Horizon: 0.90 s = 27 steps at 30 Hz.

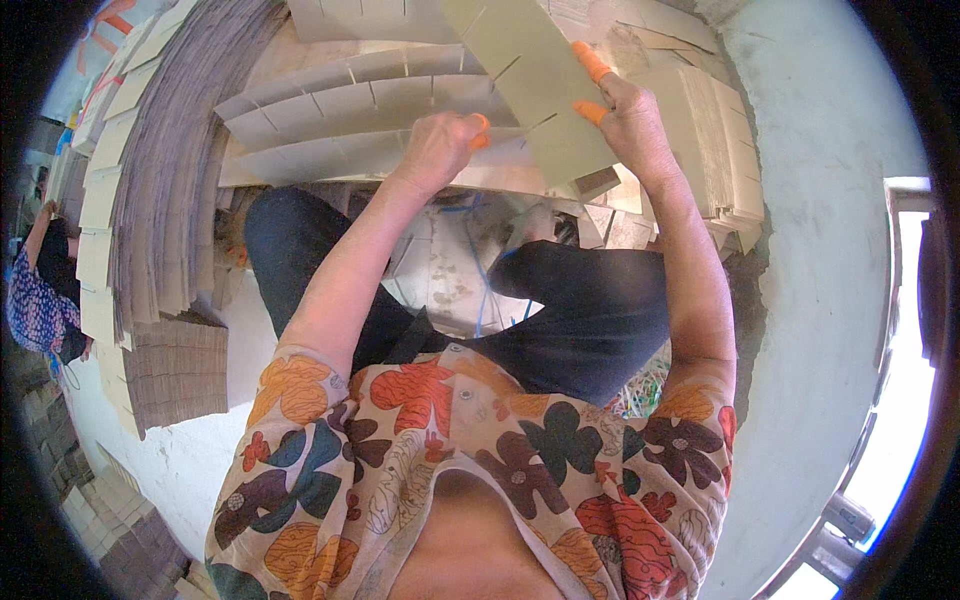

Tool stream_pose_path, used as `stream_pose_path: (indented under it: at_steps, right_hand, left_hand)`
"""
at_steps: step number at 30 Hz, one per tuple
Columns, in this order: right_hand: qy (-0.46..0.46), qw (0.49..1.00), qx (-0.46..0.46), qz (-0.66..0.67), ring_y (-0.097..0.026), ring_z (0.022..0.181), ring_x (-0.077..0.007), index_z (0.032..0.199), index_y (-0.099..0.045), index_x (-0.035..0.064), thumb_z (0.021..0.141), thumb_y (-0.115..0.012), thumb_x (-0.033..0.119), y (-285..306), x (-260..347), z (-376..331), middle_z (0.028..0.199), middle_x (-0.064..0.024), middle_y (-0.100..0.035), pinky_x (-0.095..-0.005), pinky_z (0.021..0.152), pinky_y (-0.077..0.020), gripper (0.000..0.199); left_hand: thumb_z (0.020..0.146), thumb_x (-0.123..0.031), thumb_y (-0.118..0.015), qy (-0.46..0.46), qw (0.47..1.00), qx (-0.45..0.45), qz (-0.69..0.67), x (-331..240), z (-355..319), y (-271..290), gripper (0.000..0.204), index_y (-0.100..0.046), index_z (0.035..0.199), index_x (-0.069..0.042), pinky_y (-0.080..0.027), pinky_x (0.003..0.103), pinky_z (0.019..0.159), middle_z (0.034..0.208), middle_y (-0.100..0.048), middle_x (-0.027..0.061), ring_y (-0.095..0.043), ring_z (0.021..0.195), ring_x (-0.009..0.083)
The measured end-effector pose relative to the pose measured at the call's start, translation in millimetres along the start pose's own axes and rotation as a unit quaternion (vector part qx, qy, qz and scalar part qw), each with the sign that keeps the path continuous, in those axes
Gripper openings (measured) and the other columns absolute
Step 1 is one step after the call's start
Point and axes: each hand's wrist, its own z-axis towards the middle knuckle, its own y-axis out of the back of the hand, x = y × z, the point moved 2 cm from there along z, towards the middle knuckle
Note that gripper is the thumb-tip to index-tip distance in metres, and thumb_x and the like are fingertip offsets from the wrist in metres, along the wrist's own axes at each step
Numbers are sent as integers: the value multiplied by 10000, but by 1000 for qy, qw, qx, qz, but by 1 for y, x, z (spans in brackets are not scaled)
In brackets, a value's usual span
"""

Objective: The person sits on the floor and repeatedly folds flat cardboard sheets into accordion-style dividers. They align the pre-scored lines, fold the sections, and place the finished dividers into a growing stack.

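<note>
My right hand (637, 125), orange covers on its finger and thumb tips, grips the right edge of a slotted cardboard strip (545, 95). That strip slants from the top middle toward my right knee. My left hand (440, 150) is closed in a pinch, also with orange fingertip covers. It is by the top edge of the nearest of several standing slotted cardboard strips (380, 155). What its fingers hold, if anything, is hidden. The standing strips run side by side across the work surface, their slots facing up.
Tall stacks of cardboard pieces (175, 150) rise at the left, and another stack (705, 150) stands at the right by the pale wall (830, 300). My crossed legs (590, 320) are under my arms. Another person (45, 300) sits at the far left.
</note>
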Motion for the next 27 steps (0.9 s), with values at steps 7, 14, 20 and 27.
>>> stream_pose_path:
  at_steps: [7, 14, 20, 27]
  right_hand:
    - [-64, 997, 32, -35, -541, 859, -259, 1352, -479, 141, 787, -661, -9, 10, 18, -2, 961, -182, -542, -307, 751, -468, 612]
    - [-21, 998, 60, 24, -579, 766, -113, 1349, -490, 133, 772, -663, -34, -2, -2, -2, 958, -242, -614, -258, 753, -481, 625]
    - [-45, 985, 163, -42, -639, 967, -322, 1362, -450, 82, 751, -639, -63, -33, -7, 1, 1103, -245, -603, -361, 815, -494, 655]
    - [17, 968, 233, -92, -593, 949, -404, 1410, -366, 94, 705, -669, -35, -39, 5, 17, 1084, -251, -597, -411, 817, -480, 779]
  left_hand:
    - [771, -231, -710, 28, 999, 20, 14, -5, 1, 4, 203, -659, 915, -97, -507, 435, 614, 757, -639, 155, -643, 717, 333]
    - [762, -223, -709, 7, 1000, 12, -21, 1, 1, -1, 193, -661, 906, -104, -504, 439, 611, 764, -636, 157, -640, 719, 336]
    - [751, -230, -716, 15, 1000, 11, 5, 2, 4, -1, 190, -666, 890, -111, -505, 438, 611, 743, -638, 150, -639, 708, 337]
    - [732, -228, -729, 4, 1000, -4, 3, 8, 5, -7, 176, -675, 861, -121, -505, 424, 597, 717, -645, 137, -643, 689, 318]
